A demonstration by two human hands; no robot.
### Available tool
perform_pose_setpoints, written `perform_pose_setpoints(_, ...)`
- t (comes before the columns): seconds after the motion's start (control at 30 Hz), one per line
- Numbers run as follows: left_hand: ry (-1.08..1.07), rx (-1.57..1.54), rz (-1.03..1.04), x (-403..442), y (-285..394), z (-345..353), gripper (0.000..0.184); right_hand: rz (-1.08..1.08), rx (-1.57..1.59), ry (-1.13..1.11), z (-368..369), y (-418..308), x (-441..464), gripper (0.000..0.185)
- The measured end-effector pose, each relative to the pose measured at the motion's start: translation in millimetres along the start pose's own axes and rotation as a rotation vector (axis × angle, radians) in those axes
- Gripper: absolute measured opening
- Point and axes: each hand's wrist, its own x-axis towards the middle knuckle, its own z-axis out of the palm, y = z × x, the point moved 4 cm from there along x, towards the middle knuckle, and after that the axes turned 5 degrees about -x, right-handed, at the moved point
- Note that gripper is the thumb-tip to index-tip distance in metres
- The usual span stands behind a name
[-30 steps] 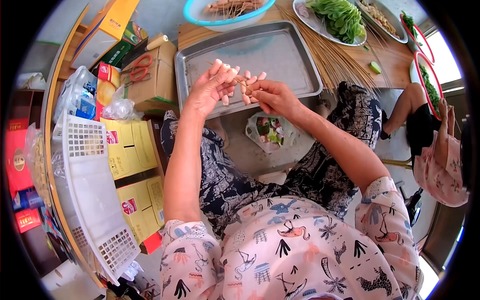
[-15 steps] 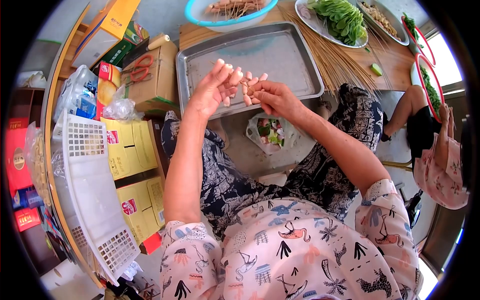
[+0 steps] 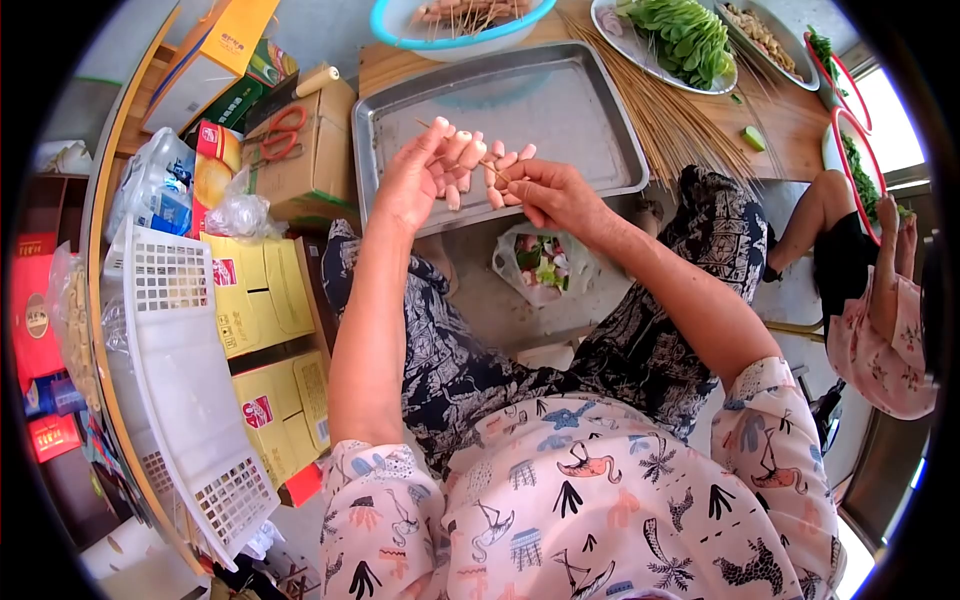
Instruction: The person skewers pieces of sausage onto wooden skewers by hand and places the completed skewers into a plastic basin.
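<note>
Over the near side of a metal tray [image 3: 628, 165], both my hands are raised close together. My left hand [image 3: 425, 180] is palm up with fingers curled around a thin bamboo skewer [image 3: 432, 128], whose tip sticks out past the fingers. My right hand [image 3: 555, 195] pinches the skewer's other part with thumb and forefinger. Small pink sausage pieces [image 3: 500, 160] cluster between the two hands, and they are hard to tell from fingertips. Behind the tray, a blue-rimmed basin [image 3: 465, 45] holds skewered sausages.
Loose bamboo skewers [image 3: 670, 125] lie right of the tray, beside a plate of leafy greens [image 3: 690, 50]. A plastic bag of scraps [image 3: 540, 265] is below the table. Boxes and a white plastic basket [image 3: 175, 350] stand left. Another person [image 3: 880, 330] sits right, by a red-rimmed bowl [image 3: 860, 170].
More of the skewer's tip now shows beyond my left fingers. My hands have barely moved. The other person's hands have shifted slightly at the bowl.
</note>
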Motion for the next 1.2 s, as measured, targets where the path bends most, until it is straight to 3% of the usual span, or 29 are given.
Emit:
perform_pose_setpoints(0.07,0.028,-0.012,0.139,-4,5,3,0.035,-0.001,-0.012,-0.025,0,0,0,0.015)
perform_pose_setpoints(0.5,-0.023,-0.024,0.092,1,-1,-6,0.035,-0.031,-0.029,0.013,-7,2,1,0.015)
perform_pose_setpoints(0.57,0.01,0.084,0.059,2,-1,-19,0.044,-0.035,-0.018,-0.003,-13,3,2,0.016)
perform_pose_setpoints(0.63,0.07,0.166,0.085,6,-3,-33,0.036,-0.025,0.005,0.007,-18,1,1,0.017)
perform_pose_setpoints(0.73,0.336,0.836,0.01,15,-12,-55,0.021,-0.03,0.009,0.057,-24,0,-1,0.018)
perform_pose_setpoints(0.77,0.336,0.84,0.003,17,-18,-59,0.021,-0.027,0.015,0.058,-25,0,-4,0.018)
perform_pose_setpoints(0.87,0.277,1.495,-0.187,35,-40,-75,0.033,-0.033,-0.002,0.049,-27,-7,-8,0.022)
perform_pose_setpoints(0.97,0.386,1.57,-0.037,39,-58,-74,0.029,-0.047,-0.049,0.062,-32,-10,-13,0.022)
perform_pose_setpoints(1.0,0.391,1.633,0.114,29,-55,-53,0.022,-0.049,-0.041,0.059,-33,-9,-13,0.021)
perform_pose_setpoints(1.1,0.45,1.576,0.082,47,-65,-67,0.023,-0.074,-0.023,0.057,-37,-9,-15,0.02)
perform_pose_setpoints(1.17,0.371,1.525,0.091,57,-60,-75,0.021,-0.058,0.004,0.048,-39,-10,-17,0.02)
perform_pose_setpoints(1.2,0.34,1.141,-0.013,57,-55,-72,0.02,-0.063,0.012,0.051,-39,-10,-18,0.019)
